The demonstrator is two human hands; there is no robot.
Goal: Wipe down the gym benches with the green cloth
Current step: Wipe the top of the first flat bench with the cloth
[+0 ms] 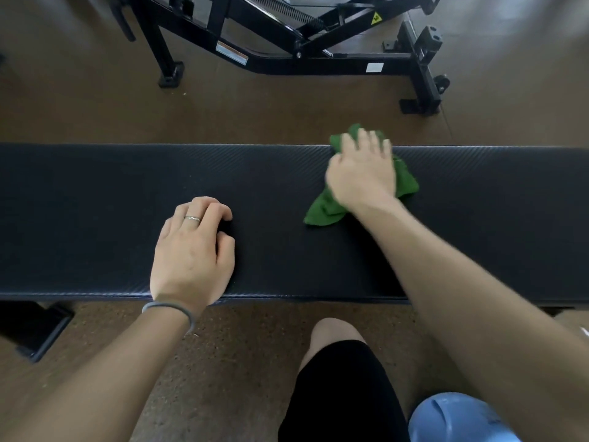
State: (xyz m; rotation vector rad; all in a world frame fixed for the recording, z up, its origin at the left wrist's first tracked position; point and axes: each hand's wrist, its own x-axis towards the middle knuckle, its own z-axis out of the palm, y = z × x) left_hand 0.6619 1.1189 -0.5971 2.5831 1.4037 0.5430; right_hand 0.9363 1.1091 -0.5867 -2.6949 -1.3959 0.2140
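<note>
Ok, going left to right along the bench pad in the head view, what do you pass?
Left hand resting on the black bench pad → green cloth → right hand pressing on that cloth.

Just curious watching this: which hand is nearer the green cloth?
Right. The right hand presses on the green cloth; the left hand rests apart on the bench.
</note>
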